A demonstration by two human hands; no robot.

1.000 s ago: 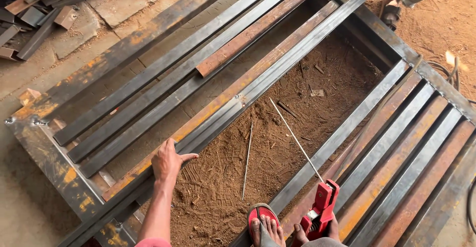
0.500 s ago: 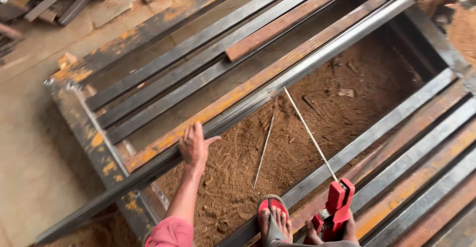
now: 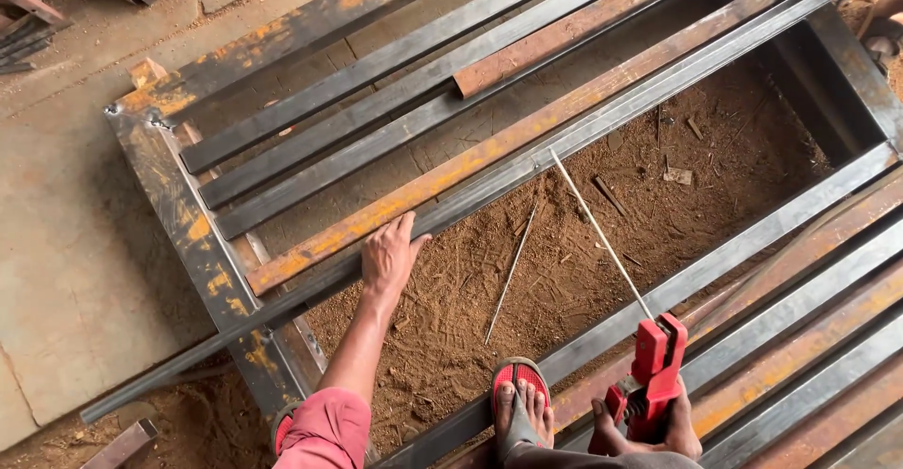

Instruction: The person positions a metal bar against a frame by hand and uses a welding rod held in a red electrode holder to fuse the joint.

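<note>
Pressing hand: left hand (image 3: 389, 254) lies flat, fingers (image 3: 403, 229) spread and released, grasping nothing — palm down on a long grey steel bar (image 3: 527, 168).
Bar under fingers: thin, dull grey, straight; runs diagonally away from the fingertips toward the far corner, just beside a rust-orange flat bar (image 3: 489, 154) lying ahead of the fingertips.
Gripping hand: right hand (image 3: 649, 431) clenched around a red electrode holder (image 3: 654, 375).
Holder look: bright red clamp body, upright above the knuckles.
Rod: thin pale welding rod (image 3: 602, 234) slants up from the clamp, its tip near the grey bar.
Frame: rusty steel frame (image 3: 188, 215) lies flat, its corner beside the left wrist.
Ground: reddish dirt (image 3: 583, 281) between the two hands — a sandalled foot (image 3: 520, 403) just beside the right hand.
</note>
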